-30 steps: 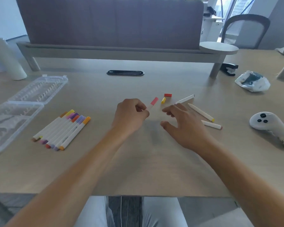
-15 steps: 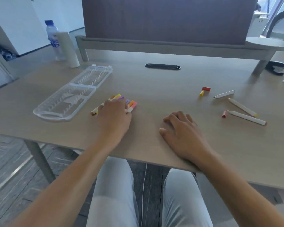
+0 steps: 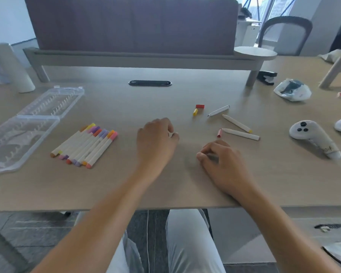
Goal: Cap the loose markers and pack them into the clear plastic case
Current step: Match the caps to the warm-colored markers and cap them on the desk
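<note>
Several capped markers lie side by side on the table, a pink-capped one at the row's right edge. Left of them the clear plastic case lies open, with no markers in it. Three uncapped white markers lie to the right of centre. Near them are loose caps: a red cap, a yellow cap and a pink cap. My left hand rests mid-table with its fingers loosely curled, and I see nothing in it. My right hand rests on the table just below the loose markers, also curled and holding nothing.
Two white controllers lie at the right, with a crumpled bag and a black stapler behind them. A white cylinder stands at the far left. A dark cable slot lies below the desk divider.
My left hand carried the pink-capped marker to the row, laid it at the right edge and came back to the centre. My right hand drew back toward me.
</note>
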The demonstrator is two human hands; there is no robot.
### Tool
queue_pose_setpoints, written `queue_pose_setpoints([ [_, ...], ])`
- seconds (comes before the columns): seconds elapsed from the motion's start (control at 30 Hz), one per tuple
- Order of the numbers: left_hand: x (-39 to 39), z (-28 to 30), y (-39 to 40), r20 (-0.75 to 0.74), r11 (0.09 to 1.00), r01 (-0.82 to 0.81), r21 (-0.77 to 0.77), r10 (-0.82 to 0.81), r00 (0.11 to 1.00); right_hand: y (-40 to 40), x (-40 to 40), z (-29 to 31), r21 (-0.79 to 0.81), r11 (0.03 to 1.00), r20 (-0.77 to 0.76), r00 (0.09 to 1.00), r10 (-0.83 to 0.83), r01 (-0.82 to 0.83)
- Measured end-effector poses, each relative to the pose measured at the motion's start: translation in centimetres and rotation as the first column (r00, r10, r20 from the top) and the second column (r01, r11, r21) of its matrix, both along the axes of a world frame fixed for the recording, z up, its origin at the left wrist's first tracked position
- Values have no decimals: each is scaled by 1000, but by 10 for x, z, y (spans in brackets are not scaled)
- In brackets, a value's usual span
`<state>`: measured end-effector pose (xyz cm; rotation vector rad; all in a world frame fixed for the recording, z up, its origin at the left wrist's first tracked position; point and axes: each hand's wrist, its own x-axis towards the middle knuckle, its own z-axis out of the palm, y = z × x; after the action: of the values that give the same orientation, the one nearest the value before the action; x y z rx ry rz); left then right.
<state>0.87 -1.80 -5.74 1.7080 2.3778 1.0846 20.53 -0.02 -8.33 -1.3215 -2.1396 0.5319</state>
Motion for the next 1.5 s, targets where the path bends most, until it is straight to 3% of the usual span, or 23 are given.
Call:
queue_pose_setpoints([
  [0.37,95,-1,77,124,963,175,-204,-152,981,39,96,2,17,985,-31,985,-168,169],
  [0.53,105,0,95,89,962,168,-217,-152,984,43,103,-6,78,991,119,986,-114,106],
  [0.7,100,-4,94,131,979,158,-127,-141,981,63,121,0,53,985,-28,986,-165,166],
  [0.93,114,-16,87,39,961,273,51,-275,961,74,141,-7,7,998,211,976,-60,60],
  [1.2,122,-8,78,-18,941,334,55,-334,943,27,143,-6,29,993,240,964,-116,112],
  [1.33,138,-2,72,-31,938,345,17,-344,938,2,149,-5,23,996,154,984,-90,87],
  [1.5,164,-2,67,-76,943,331,-15,-331,940,5,167,-6,25,984,-21,984,-176,177],
])
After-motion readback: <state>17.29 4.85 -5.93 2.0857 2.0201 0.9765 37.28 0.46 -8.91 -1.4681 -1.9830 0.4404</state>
